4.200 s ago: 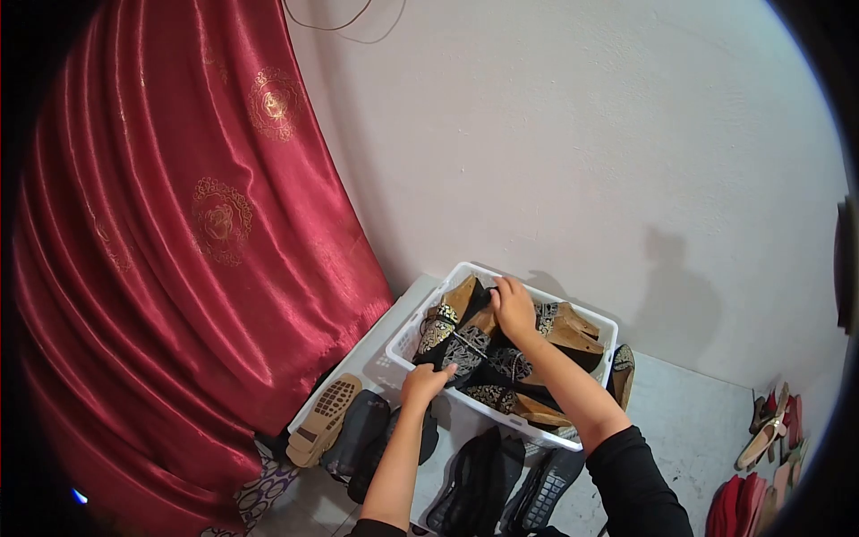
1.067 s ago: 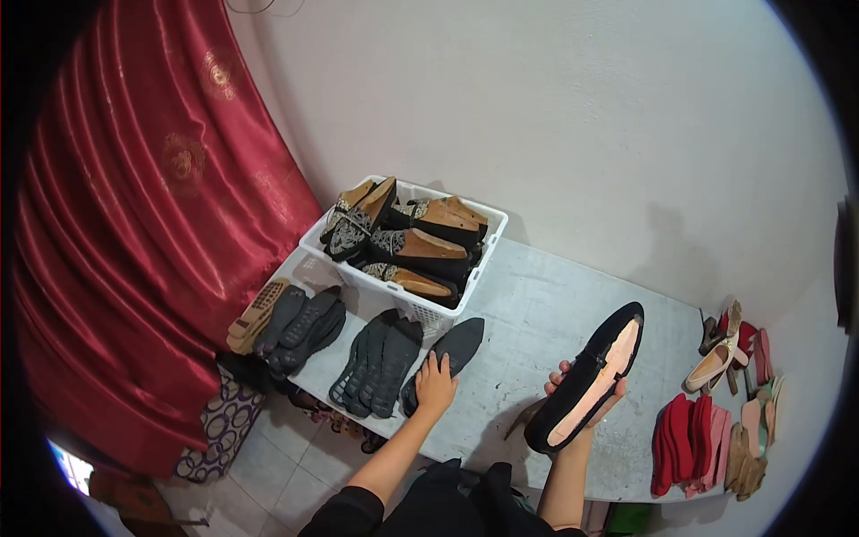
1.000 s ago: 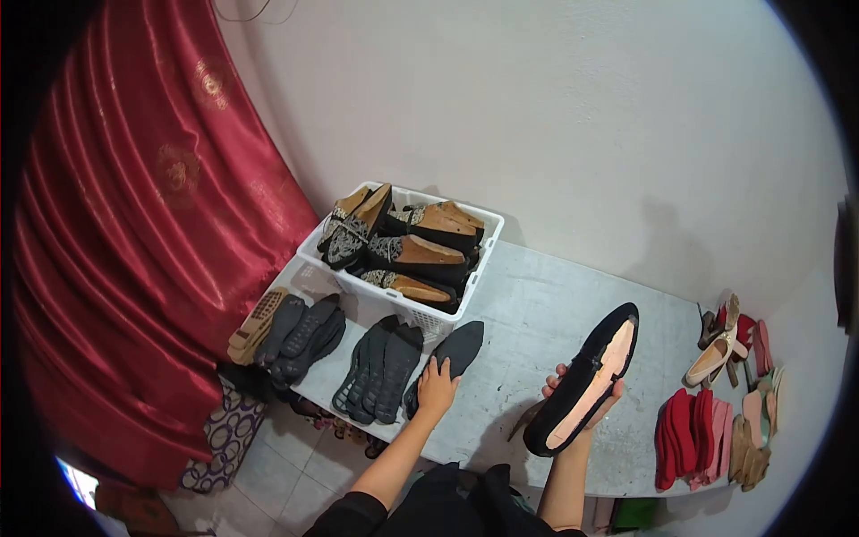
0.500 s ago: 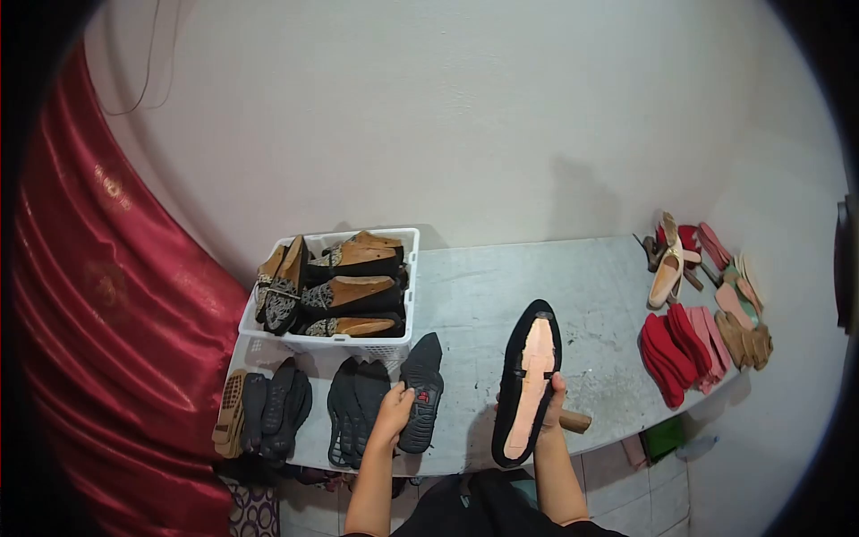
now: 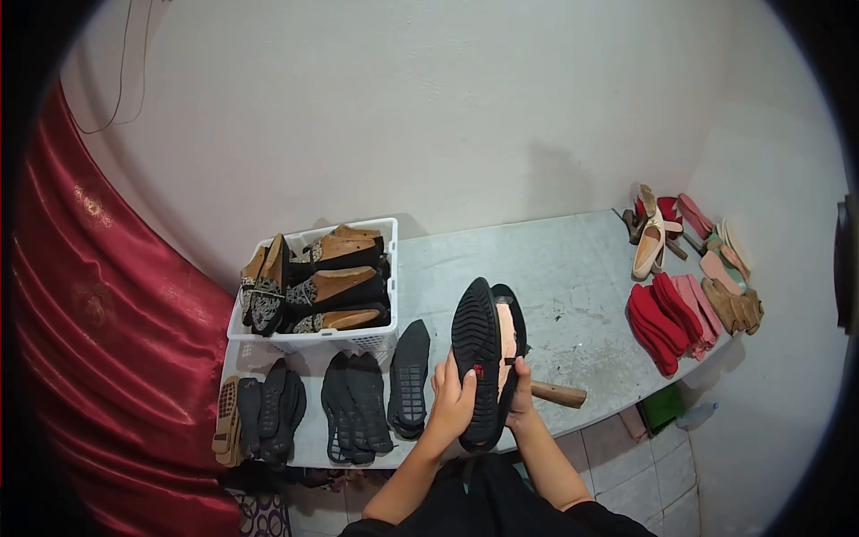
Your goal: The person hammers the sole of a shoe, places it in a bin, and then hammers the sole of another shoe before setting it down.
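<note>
My left hand is closed around a black ridged sole with a small red mark in its middle. In my right hand is a black shoe, its underside turned up to show a pale strip. The sole lies over the left part of the shoe's underside, so most of the shoe is hidden. A wooden handle sticks out just right of my right hand; its other end is hidden. One dark sole lies on the table left of my left hand.
A white basket of shoes stands at the table's back left. Dark soles and tan soles lie in front. Red soles, pink pieces and a cream shoe are at the right. A red curtain hangs left.
My left hand has lifted a sole off the table and brought it right, over the shoe's underside. The shoe has shifted slightly left, and more of the wooden handle shows. The view has shifted somewhat.
</note>
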`<action>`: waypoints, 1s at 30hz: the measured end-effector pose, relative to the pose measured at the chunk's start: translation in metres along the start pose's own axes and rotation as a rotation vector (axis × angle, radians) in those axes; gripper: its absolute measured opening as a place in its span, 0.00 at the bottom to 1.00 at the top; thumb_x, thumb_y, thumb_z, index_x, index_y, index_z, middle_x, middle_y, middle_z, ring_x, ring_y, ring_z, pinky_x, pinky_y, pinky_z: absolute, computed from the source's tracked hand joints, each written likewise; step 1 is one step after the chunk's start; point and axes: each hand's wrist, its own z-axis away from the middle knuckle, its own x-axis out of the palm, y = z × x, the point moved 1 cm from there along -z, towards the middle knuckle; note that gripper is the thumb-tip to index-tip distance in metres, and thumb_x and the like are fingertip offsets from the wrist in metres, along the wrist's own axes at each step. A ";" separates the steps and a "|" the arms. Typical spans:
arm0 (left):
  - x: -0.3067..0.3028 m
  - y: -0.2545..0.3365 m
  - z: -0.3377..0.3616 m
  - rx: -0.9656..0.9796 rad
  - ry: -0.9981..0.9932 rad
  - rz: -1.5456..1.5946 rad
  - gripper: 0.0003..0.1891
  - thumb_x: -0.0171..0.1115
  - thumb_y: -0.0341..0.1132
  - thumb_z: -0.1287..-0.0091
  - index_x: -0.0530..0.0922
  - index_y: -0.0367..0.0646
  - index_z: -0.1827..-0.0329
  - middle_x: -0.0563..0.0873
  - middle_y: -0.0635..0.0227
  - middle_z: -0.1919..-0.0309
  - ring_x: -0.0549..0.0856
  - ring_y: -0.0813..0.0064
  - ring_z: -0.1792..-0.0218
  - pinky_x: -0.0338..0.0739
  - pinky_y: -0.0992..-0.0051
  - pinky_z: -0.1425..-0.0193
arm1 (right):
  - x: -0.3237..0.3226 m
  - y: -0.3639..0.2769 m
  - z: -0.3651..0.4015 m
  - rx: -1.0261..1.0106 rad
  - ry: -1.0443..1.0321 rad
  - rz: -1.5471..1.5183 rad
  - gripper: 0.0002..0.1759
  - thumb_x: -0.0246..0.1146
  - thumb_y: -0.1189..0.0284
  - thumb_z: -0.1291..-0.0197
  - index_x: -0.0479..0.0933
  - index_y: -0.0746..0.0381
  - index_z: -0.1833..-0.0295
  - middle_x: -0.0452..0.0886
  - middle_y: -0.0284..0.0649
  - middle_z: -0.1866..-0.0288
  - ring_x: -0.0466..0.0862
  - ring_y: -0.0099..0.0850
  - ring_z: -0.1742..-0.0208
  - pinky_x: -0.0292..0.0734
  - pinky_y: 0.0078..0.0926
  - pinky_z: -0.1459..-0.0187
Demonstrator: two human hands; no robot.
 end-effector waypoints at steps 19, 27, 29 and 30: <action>-0.010 0.016 0.023 0.036 0.028 0.033 0.51 0.65 0.44 0.45 0.38 0.27 0.32 0.60 0.32 0.40 0.66 0.45 0.38 0.63 0.64 0.38 | 0.005 0.029 -0.002 -0.025 0.068 0.146 0.40 0.49 0.42 0.42 0.63 0.64 0.37 0.71 0.47 0.41 0.75 0.38 0.44 0.71 0.36 0.43; -0.020 0.009 0.028 0.066 -0.028 -0.025 0.54 0.65 0.44 0.47 0.34 0.25 0.33 0.51 0.29 0.37 0.58 0.39 0.36 0.60 0.60 0.35 | 0.010 0.036 -0.006 -0.021 -0.006 0.092 0.41 0.46 0.41 0.41 0.62 0.65 0.37 0.71 0.47 0.41 0.75 0.38 0.44 0.72 0.36 0.43; -0.021 0.009 0.029 0.087 0.010 -0.050 0.54 0.65 0.46 0.47 0.35 0.24 0.33 0.56 0.28 0.40 0.63 0.37 0.39 0.64 0.58 0.37 | 0.014 0.034 -0.006 -0.018 -0.025 0.112 0.41 0.46 0.40 0.41 0.62 0.65 0.37 0.71 0.47 0.41 0.75 0.38 0.43 0.71 0.36 0.43; -0.022 0.010 0.031 0.023 -0.031 -0.005 0.54 0.65 0.45 0.46 0.33 0.25 0.33 0.51 0.29 0.37 0.58 0.39 0.36 0.59 0.60 0.34 | 0.015 0.035 -0.006 -0.015 -0.034 0.120 0.42 0.45 0.39 0.41 0.62 0.65 0.37 0.71 0.47 0.41 0.75 0.38 0.43 0.71 0.36 0.43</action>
